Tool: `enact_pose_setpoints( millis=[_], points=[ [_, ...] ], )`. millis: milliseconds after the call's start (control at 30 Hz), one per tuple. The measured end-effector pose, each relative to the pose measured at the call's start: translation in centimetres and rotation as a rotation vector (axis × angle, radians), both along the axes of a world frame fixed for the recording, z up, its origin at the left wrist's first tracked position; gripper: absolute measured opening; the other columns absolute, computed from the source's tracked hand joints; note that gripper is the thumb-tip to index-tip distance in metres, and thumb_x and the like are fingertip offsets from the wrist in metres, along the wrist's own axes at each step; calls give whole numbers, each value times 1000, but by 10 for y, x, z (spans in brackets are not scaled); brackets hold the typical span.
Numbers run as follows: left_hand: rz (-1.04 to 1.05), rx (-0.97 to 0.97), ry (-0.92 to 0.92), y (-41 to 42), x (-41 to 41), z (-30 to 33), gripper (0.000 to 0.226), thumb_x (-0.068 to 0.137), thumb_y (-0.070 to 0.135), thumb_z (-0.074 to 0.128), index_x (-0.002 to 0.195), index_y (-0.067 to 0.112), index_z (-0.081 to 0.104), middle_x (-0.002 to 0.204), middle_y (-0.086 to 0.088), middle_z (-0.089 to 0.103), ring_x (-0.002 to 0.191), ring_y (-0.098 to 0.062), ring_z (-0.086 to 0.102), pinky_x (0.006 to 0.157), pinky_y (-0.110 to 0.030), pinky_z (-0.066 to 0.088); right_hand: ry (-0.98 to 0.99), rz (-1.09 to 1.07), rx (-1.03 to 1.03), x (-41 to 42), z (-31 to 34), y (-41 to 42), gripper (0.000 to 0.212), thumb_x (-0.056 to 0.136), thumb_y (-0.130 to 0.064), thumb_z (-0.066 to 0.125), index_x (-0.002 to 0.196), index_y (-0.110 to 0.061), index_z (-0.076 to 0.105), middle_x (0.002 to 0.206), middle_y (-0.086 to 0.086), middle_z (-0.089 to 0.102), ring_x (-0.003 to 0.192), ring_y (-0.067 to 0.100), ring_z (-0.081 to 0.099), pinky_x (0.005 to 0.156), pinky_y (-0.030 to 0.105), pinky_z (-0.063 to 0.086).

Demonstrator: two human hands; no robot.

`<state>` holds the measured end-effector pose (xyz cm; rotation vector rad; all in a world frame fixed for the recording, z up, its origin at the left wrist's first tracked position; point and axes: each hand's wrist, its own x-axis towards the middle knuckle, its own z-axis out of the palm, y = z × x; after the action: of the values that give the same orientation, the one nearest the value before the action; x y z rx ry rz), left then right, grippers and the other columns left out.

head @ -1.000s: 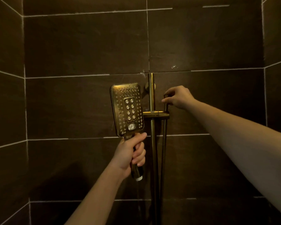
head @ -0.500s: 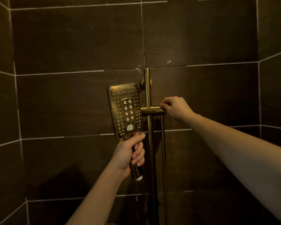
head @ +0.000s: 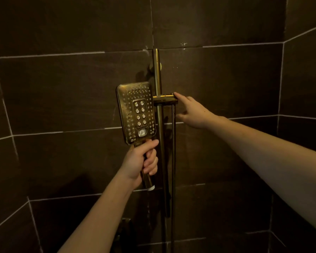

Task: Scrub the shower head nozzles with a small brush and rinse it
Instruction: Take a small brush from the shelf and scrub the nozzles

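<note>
A gold rectangular shower head (head: 136, 112) stands upright with its nozzle face toward me. My left hand (head: 141, 161) is wrapped around its handle just below the face. The handle's lower end with a white ring (head: 150, 188) sticks out under my fist. My right hand (head: 192, 112) is open, its fingers apart, one fingertip touching the right end of the gold slider bracket (head: 165, 99). No brush is in view.
A gold vertical rail (head: 160, 125) runs down the dark tiled wall (head: 62, 97), with a thin hose (head: 173, 161) hanging beside it on the right. A side wall (head: 303, 79) closes in at the right. A dark fitting (head: 125, 223) shows low down.
My right hand has let go of the bracket and opened, sliding down to its right end. The shower head stays in my left hand; the view has tilted slightly.
</note>
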<state>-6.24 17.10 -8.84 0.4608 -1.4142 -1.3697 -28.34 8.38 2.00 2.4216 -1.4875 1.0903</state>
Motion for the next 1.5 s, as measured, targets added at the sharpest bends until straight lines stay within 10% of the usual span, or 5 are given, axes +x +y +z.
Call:
enact_pose_setpoints(
  millis=[500,767,1100,1500],
  points=[
    [-69,138,34,52,-29,-78,43,90,24,64,56,13,39,38,0,28,29,-11,26,36,-22,23,-240,-33,178,-41,-127,101,51,91,-28,66,138,-30,46,132,-8,50,104,0,55,75,12,44],
    [-389,383,-233,103,-128,-175,56,83,46,76,57,12,40,43,-2,25,32,-11,24,38,-22,23,-270,-454,513,-163,-287,259,40,91,-27,64,129,-27,53,127,-12,47,110,3,53,87,21,49],
    [-1011,569,-463,199,-250,-247,41,94,43,63,74,9,52,53,-4,41,40,-11,35,39,-22,27,-293,-1381,438,-262,-358,517,32,88,-14,67,119,-11,60,115,8,55,111,27,55,95,36,42],
    [-946,739,-500,314,-358,-258,30,103,33,55,116,6,54,70,-9,60,51,-19,53,50,-37,51,-119,-1695,813,-337,-354,645,53,95,-38,53,145,-27,38,143,3,47,127,25,43,102,41,42]
  ],
)
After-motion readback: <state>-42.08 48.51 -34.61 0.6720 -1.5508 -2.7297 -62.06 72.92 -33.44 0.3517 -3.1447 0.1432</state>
